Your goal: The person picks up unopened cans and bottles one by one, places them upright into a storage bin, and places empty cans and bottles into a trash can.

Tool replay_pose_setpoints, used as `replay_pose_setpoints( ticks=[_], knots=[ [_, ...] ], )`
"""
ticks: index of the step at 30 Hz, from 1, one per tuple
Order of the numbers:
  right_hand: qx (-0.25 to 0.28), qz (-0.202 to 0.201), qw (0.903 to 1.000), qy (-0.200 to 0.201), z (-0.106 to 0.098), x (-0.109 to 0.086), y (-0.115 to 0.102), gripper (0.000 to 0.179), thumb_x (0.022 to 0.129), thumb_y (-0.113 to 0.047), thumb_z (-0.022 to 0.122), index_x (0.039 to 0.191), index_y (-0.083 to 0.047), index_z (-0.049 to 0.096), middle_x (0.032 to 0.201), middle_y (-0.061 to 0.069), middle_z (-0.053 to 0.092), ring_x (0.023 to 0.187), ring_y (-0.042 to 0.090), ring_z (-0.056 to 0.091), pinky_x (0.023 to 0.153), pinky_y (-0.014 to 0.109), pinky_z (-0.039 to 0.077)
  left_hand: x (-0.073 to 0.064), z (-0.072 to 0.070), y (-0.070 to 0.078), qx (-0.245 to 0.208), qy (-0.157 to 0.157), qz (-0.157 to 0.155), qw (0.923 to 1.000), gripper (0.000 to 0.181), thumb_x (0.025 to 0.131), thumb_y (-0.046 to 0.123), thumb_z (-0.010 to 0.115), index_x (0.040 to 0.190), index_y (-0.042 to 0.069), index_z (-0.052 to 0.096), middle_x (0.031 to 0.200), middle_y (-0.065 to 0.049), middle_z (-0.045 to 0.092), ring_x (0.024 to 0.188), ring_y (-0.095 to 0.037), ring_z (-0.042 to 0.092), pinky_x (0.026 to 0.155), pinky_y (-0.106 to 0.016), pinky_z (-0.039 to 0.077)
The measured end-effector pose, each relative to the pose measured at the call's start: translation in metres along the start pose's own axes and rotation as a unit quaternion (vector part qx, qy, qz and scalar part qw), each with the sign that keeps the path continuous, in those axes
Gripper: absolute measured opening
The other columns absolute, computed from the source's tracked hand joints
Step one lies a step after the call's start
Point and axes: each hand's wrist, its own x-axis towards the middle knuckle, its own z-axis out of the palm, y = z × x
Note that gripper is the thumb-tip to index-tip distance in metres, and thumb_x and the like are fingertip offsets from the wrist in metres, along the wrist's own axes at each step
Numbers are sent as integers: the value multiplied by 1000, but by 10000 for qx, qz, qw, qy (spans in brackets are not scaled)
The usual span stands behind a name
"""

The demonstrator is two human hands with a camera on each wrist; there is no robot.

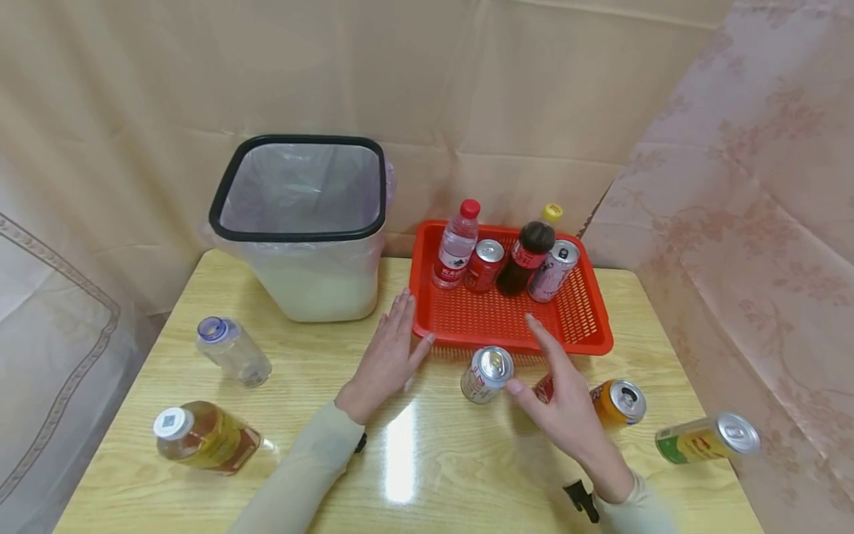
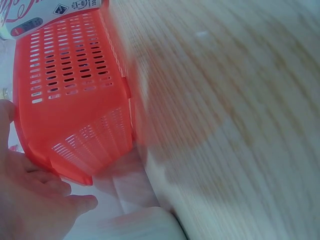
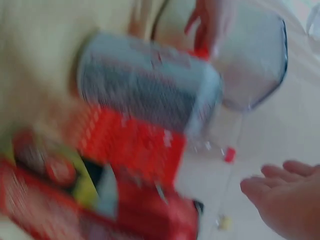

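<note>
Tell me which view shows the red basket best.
The head view: it looks down into the red basket, showing nearly all of it. The left wrist view shows only part of its walls; the right wrist view, a blurred part.

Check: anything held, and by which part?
Nothing looks held. Left hand straight-fingered at the red basket, near-left corner; right hand open beside the white can.

Basket [image 1: 477, 315] plastic; white can [image 1: 485, 377] shiny metal; table [image 1: 460, 467] glossy wood-grain; curtain [image 1: 534, 104] matt cloth.
</note>
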Motion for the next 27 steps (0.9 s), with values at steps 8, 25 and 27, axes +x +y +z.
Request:
replay_pose_setpoints(
  ticks=[8, 25, 27],
  knots=[
    [-205, 223, 9993, 214, 46, -11, 4, 112, 79, -26, 91, 167, -18, 22, 170, 6, 26, 155, 36, 23, 116, 69, 27, 1, 0, 0, -8, 6, -36, 10000, 80, 109, 47, 48, 163, -3, 18, 173, -15, 11, 158, -31, 13, 122, -59, 25],
    [-803, 400, 9940, 626, 86, -6, 35, 125, 75, -25, 96, 166, -3, 13, 170, 23, 17, 156, 42, 17, 121, 62, 23, 0, -1, 1, 13, -47, -35, 10000, 79, 109, 45, 48, 163, -3, 17, 173, -15, 9, 159, -31, 12, 123, -57, 23],
    [-870, 283, 9939, 616, 88, -6, 38, 119, 76, -23, 95, 164, -1, 18, 170, 22, 19, 156, 42, 18, 121, 61, 24, 0, -1, 1, 19, -35, -27, 10000, 79, 109, 45, 48, 163, -4, 17, 173, -15, 9, 159, -31, 12, 123, -58, 24]
  ],
)
